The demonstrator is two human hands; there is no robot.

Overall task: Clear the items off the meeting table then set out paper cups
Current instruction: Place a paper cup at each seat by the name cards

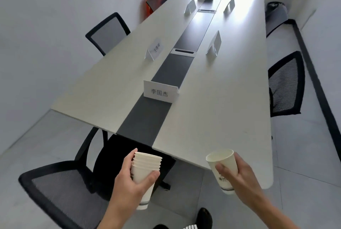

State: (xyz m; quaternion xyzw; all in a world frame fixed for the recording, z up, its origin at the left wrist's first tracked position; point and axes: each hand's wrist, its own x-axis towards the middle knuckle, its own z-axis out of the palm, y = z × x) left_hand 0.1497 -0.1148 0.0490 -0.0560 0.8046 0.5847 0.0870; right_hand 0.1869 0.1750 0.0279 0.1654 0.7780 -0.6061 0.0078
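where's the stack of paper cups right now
In the head view the stack of paper cups is low and left of centre, held in the left hand just off the near end of the meeting table, above a black chair.

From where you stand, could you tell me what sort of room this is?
Most likely an office meeting room: a long table with folded name cards at the seats, mesh office chairs around it, and cable hatches in its dark centre strip.

The tabletop (221,99) lies bare along its near edge and both long sides — open for a hand. Name cards (160,92) stand near the dark centre strip (145,118), and chairs (285,84) crowd the edges.
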